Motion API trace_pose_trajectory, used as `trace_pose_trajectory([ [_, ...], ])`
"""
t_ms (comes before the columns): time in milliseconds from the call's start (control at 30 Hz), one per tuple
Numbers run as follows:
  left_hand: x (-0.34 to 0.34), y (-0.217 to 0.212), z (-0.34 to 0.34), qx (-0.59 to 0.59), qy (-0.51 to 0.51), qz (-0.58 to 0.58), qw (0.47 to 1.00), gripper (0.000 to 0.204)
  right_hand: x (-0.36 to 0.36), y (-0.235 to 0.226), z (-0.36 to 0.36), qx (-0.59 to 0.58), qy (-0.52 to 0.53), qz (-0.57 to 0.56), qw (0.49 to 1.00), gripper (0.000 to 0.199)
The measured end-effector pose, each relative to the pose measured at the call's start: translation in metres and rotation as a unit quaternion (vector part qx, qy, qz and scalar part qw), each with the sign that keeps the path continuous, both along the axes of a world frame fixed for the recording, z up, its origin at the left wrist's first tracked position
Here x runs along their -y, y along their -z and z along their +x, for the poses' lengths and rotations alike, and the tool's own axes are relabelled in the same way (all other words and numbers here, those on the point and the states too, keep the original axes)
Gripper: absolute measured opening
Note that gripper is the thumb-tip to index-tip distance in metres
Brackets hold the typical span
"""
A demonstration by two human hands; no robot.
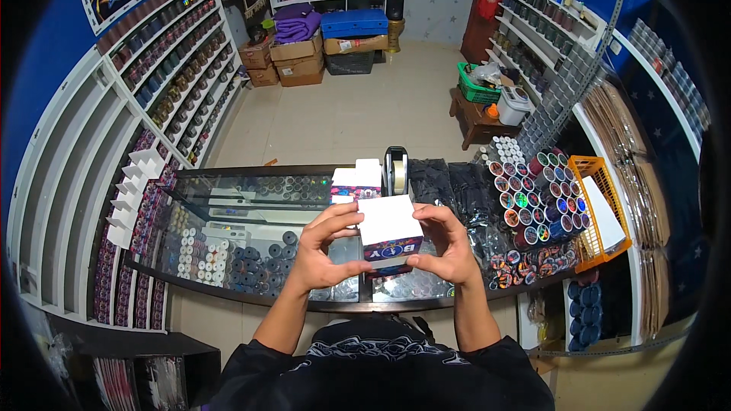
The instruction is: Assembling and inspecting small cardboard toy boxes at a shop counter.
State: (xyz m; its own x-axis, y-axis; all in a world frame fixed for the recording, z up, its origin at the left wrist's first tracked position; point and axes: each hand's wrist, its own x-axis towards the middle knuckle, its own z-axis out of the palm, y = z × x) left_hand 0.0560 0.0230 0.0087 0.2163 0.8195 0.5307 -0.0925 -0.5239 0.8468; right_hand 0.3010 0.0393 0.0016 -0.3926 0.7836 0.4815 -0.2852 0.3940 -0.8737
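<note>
Over the glass counter I hold a small cardboard box (390,221) with a plain white top face and dark, colourfully printed sides. My left hand (326,250) grips its left side, the thumb low on the front and the fingers along the upper edge. On the opposite side my right hand (445,247) is closed on the same box, its thumb at the lower front corner. Just beyond the box stands a black tape dispenser (396,170) with a roll of tape. Beside it is another printed box (356,180) with white flaps, partly hidden.
Spools (263,268) show through the glass counter (228,183). Stacked round containers (533,190) and a yellow crate (620,232) stand to the right, near black plastic-wrapped packs (466,190). White folded box pieces (131,198) are at left. Shelves (164,61) line the walls.
</note>
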Motion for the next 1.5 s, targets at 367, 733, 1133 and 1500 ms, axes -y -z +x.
trace_pose_trajectory([
  [367,0.003,-0.003,0.003,-0.029,-0.090,0.081,0.992,0.052,0.013,-0.019,-0.006,0.053,0.099,0.069,0.991,0.063],
  [733,0.023,-0.009,0.027,-0.087,-0.178,0.002,0.980,0.072,0.021,-0.023,-0.026,0.162,0.275,0.135,0.938,0.059],
  [1133,0.013,0.010,0.000,0.039,0.053,-0.059,0.996,0.076,0.015,-0.012,-0.004,0.025,0.026,-0.014,0.999,0.068],
  [1500,0.007,-0.025,-0.012,-0.113,0.034,0.151,0.981,0.061,0.018,-0.034,-0.006,0.129,0.069,0.142,0.979,0.063],
])
